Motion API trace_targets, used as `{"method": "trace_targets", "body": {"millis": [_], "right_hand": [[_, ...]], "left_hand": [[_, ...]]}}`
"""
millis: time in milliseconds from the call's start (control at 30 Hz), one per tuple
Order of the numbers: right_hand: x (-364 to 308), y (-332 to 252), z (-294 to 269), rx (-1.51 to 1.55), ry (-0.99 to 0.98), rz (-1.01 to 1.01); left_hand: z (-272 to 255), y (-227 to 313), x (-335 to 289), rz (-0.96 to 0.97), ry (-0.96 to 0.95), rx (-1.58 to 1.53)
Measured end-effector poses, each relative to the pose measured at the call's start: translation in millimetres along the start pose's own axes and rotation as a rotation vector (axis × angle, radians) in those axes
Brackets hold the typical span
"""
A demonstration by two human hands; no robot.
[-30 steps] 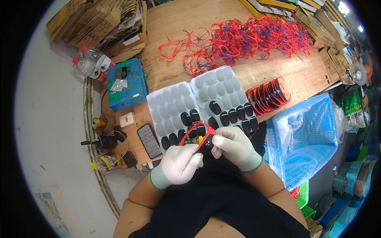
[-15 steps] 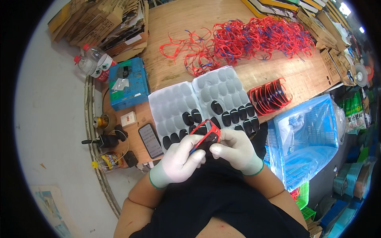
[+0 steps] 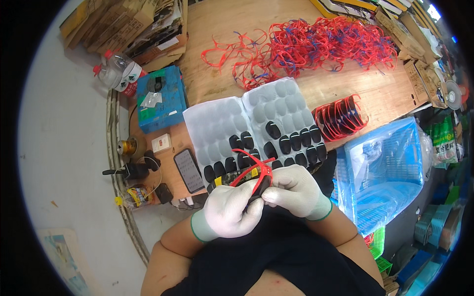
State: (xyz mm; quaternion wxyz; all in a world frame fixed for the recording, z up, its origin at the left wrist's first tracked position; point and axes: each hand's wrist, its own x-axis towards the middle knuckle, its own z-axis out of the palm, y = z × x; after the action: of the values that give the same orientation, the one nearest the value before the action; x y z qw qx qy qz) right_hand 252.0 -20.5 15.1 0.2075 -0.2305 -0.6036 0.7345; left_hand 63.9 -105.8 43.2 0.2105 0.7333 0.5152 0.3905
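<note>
Both gloved hands meet in front of my chest around one pair of red glasses (image 3: 265, 171) with a dark lens in it; its red temples point up and away. My left hand (image 3: 228, 211) grips the glasses from the left, thumb against the lower edge. From the right, my right hand (image 3: 300, 192) pinches the frame at the lens, fingers curled. Just beyond lie a white moulded tray (image 3: 215, 118) and a second tray (image 3: 279, 102) beside it, with black lenses (image 3: 272, 129) in their nearer pockets. The hands hide part of the glasses and the nearest tray edge.
A tangled heap of red and blue glasses frames (image 3: 328, 44) lies at the back. Red glasses with dark lenses stand in a row (image 3: 339, 119) right of the trays. A phone (image 3: 188, 170) and blue box (image 3: 160, 101) are left; a plastic-lined blue crate (image 3: 382, 170) is right.
The glasses have been turned in my hands, so the temples now stick up and away. Both hands have stayed close together, shifting slightly nearer to me.
</note>
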Motion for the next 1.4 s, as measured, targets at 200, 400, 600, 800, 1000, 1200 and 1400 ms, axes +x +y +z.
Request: {"method": "trace_targets", "body": {"millis": [200,400,600,800,1000,1200,1400], "right_hand": [[3.6,-4.6,-14.1,-0.351,0.196,-0.322],[-12.4,-13.5,-39.5,-0.317,-0.379,-0.446],[-26.9,-1.9,-43.3,-0.020,-0.211,-0.344],[-26.6,-1.5,-13.6,-0.114,0.048,-0.149],[-27.2,7.9,-13.1,-0.156,-0.040,-0.186],[-25.5,29.5,-3.6,0.003,0.209,-0.285],[-2.6,15.0,7.3,-0.399,0.212,-0.109]], "left_hand": [[-7.8,-13.6,2.8,-0.004,-0.274,-0.044],[2.3,-23.1,16.2,0.327,-0.403,-0.326],[-21.1,-75.3,21.5,-0.277,-0.264,-0.642],[43.2,-145.8,21.5,-0.553,-0.214,0.641],[48.1,-152.1,19.5,-0.674,-0.102,0.537],[25.6,-105.9,5.8,-0.713,0.035,-0.657],[29.8,-62.7,0.9,-0.570,0.104,-1.141]]}}
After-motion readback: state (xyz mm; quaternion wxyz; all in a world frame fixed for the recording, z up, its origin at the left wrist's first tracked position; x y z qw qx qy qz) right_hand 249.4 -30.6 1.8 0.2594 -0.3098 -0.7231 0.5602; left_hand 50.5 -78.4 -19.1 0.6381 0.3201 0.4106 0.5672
